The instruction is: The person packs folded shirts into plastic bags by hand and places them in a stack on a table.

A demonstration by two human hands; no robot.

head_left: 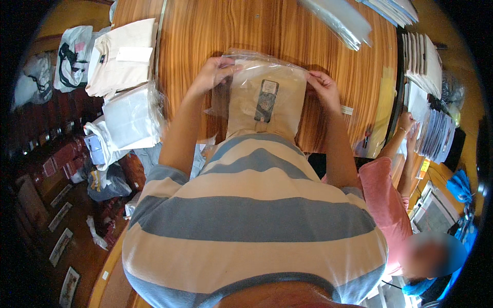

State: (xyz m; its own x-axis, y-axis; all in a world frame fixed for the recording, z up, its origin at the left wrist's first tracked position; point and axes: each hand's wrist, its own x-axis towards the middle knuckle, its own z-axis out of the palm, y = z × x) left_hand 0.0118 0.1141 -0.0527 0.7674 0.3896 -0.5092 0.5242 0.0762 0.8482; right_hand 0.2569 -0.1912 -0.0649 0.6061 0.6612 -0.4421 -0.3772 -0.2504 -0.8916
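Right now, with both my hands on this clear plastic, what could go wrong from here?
Your left hand and right hand pinch the thin clear plastic near its top corners; an uneven pull might crease or tear it. The dark tag on the beige garment could shift if the plastic is tugged. The garment's near end is close to your striped shirt, so leaning in may rumple it.

A wood-grain tabletop (195,31) with dark streaks fills the upper middle. At lower left, 4 pale rectangles (60,247) line a dark brown surface (37,246), floor or furniture unclear, beside an orange-brown wooden edge (110,264).
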